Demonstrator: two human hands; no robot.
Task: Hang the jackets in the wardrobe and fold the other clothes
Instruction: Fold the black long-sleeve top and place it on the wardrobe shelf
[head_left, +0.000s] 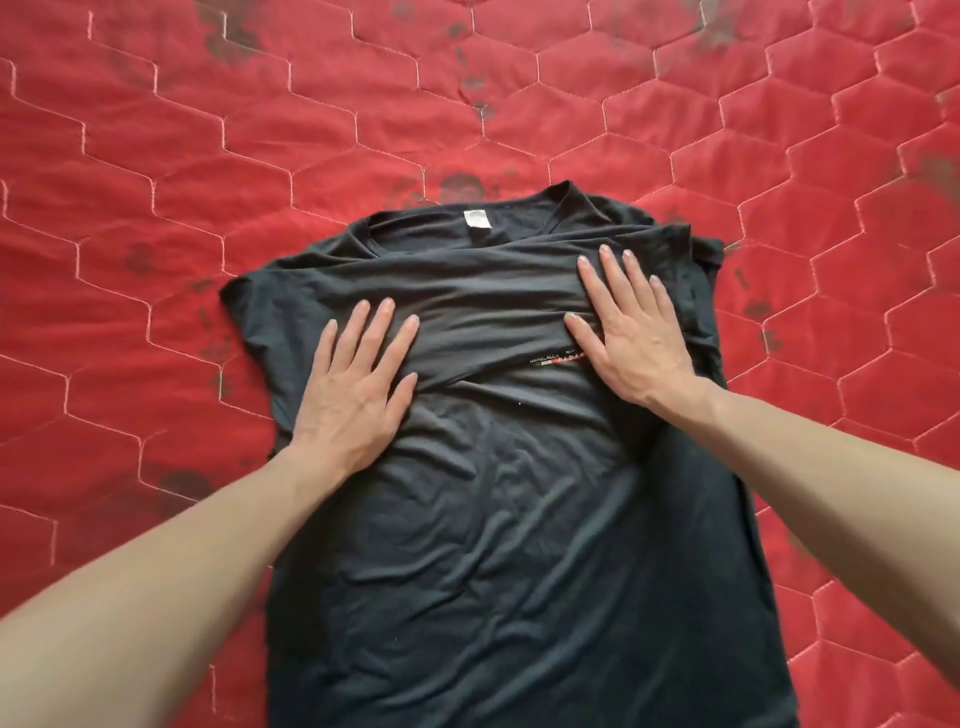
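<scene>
A black short-sleeved cotton T-shirt (498, 493) is lying spread on a red quilted bed cover with pale hexagon stitching (156, 156). Its collar is pointing toward the far edge of the bed, its hem running out of view at the near edge. A small white neck label (477, 220) is showing inside the collar, and a strip of red-and-white print (558, 361) is peeking out below a fold.

Both sleeves are lying folded inward across the chest, forming overlapping bands. The left hand (358, 384) is resting flat on the left side of those bands, fingers straight and spread, gripping nothing. The right hand (631, 332) is pressing flat on the right side, fingers likewise extended, partly covering the print. Neither hand is pinching cloth.

Assessment: the folding step is in hand, and the sleeve folds are being smoothed or held down. The body of the shirt is carrying many small wrinkles and is not yet doubled over.

The next move is likely calling for both hands to leave the chest, take the hem or lower corners near the near edge, and bring the lower part up toward the collar. Care is needed that the tucked sleeves are not slipping out while the cloth is being lifted.

No jackets or wardrobe are showing in this view.
</scene>
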